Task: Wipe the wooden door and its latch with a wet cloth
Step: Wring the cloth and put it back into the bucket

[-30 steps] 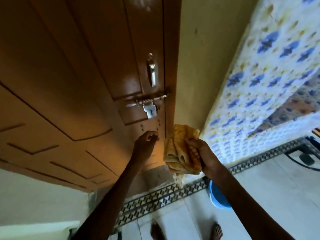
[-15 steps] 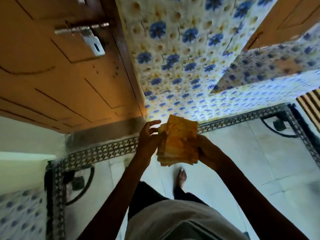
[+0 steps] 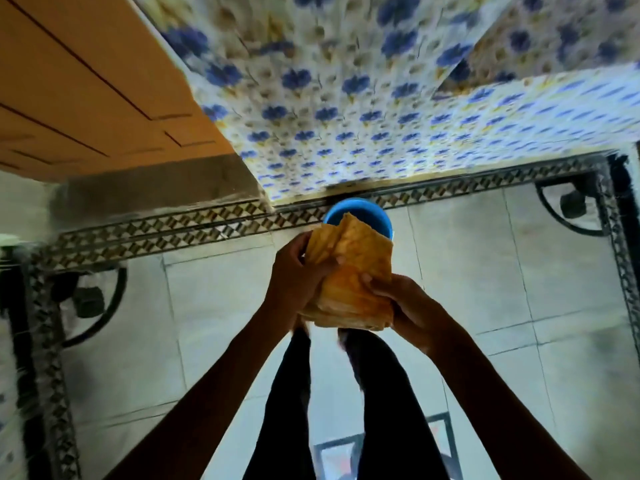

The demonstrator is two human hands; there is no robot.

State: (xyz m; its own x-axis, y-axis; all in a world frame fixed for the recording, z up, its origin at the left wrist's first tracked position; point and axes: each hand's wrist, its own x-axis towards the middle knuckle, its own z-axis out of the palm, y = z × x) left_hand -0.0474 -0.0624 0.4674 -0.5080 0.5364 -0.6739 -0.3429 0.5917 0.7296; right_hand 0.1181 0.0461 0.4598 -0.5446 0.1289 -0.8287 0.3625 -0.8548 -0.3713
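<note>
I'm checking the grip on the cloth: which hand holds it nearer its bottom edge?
The right hand. It clasps the cloth at the lower right corner, while the left hand grips its left side higher up.

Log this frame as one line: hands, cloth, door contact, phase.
hands: left hand and right hand both grip cloth | cloth: folded, above blue bucket | door: untouched | phase: cloth handling

Quick count from my feed: one yellow cloth (image 3: 349,275), one blue bucket (image 3: 375,216), one wooden door (image 3: 86,88), two hands, left (image 3: 298,275) and right (image 3: 408,310), and two legs (image 3: 287,410). That's all I can make out.
</note>
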